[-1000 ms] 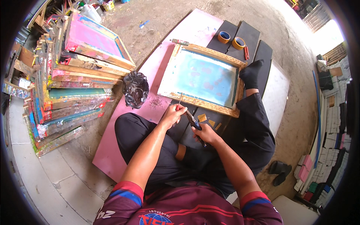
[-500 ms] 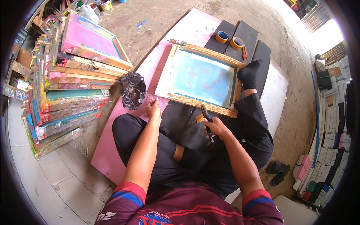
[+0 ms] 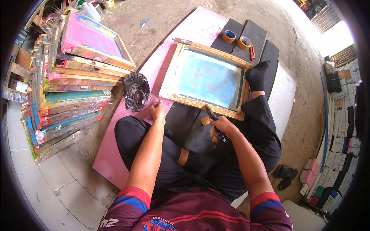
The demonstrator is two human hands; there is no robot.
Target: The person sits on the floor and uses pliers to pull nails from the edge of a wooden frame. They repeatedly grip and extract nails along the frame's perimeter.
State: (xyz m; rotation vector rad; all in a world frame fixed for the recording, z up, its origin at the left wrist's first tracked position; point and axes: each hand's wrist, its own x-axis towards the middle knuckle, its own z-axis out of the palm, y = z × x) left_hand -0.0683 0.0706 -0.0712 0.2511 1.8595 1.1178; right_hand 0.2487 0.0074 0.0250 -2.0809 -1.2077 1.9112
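Note:
My left hand (image 3: 157,112) is closed on a slim tool with a red part (image 3: 155,103), which points toward a crumpled black plastic bag (image 3: 136,91); its kind is too small to make out. My right hand (image 3: 223,126) grips a long black hand tool (image 3: 211,113) at the near edge of a screen-printing frame (image 3: 208,79). That frame has a wooden border around pale blue mesh with faint pinkish patches. It lies in front of me, tilted slightly, between my crossed legs and two tape rolls.
A blue-cored tape roll (image 3: 229,36), an orange tape roll (image 3: 244,43) and a red cutter (image 3: 252,53) lie beyond the frame on dark boards. Used screen frames (image 3: 90,42) are stacked at left. Tan scraps (image 3: 205,121) lie near my right hand. Black sandals (image 3: 285,176) sit at right.
The black tool in my right hand has shifted slightly left and its top now lies against the frame's near edge. My left hand has barely moved.

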